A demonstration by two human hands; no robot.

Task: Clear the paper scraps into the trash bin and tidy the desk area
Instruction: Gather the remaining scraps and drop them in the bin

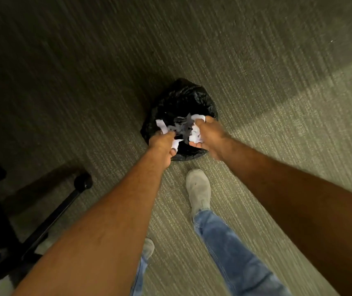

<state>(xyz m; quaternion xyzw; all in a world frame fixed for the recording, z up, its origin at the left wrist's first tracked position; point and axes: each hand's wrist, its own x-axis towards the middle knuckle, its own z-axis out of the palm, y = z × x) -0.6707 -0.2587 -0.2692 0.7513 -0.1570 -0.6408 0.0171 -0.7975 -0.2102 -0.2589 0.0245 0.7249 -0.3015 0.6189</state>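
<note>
While over the trash bin (pixel 179 99), paper scraps (pixel 181 128) between left hand (pixel 162 144), right hand (pixel 210 135)

Paper scraps (pixel 194 133): a loose bunch of torn pieces, white mixed with dark grey or black, crumpled and pointing at odd angles. Position: just above the centre of the frame, held in the air directly over the mouth of the trash bin. White pieces show at the left and right ends of the bunch; dark pieces fill the middle.

Trash bin (pixel 179 99): small and round, lined with a glossy, wrinkled black bag that covers its rim and sides. Standing on striped grey-green carpet, centre of the frame. Interior dark; contents cannot be told.
</note>
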